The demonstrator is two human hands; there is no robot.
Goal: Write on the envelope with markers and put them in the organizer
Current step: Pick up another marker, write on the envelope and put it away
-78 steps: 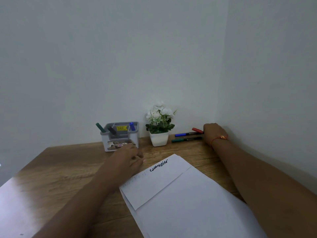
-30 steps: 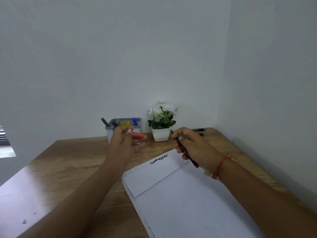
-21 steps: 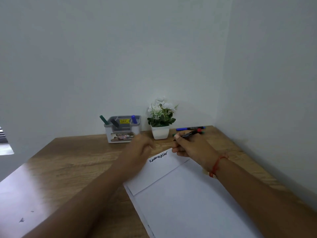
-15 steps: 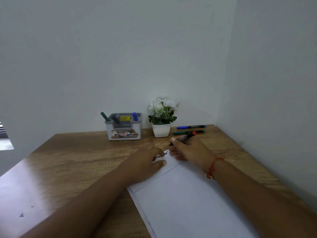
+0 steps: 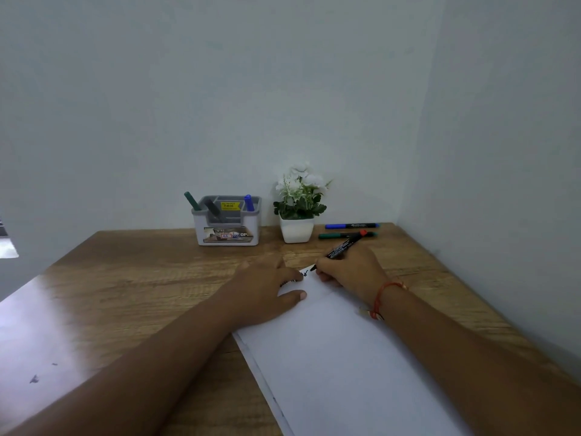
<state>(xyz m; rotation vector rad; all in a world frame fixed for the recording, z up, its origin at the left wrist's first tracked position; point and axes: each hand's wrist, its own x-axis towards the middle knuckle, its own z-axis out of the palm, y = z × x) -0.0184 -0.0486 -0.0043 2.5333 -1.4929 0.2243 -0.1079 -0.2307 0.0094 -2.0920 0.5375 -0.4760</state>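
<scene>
**Marker tip on the envelope flap**

The right hand [image 5: 349, 270] grips a black marker with a red end [image 5: 344, 245], its tip down on the far corner of the white envelope [image 5: 330, 357], which lies slantwise on the wooden counter [image 5: 125, 278]. The left hand [image 5: 267, 292] lies flat and unclenched on the flap, fingers spread, partly covering some dark writing; what it says cannot be read. A red thread band [image 5: 382, 294] circles the right wrist. At the back by the wall stands the grey organizer [image 5: 227, 225] with a green, a grey and a blue marker upright in it. Beside it is a small potted plant [image 5: 298, 206], and right of that a blue marker [image 5: 352, 226] and a green marker [image 5: 333, 236] lie on the counter.
</scene>
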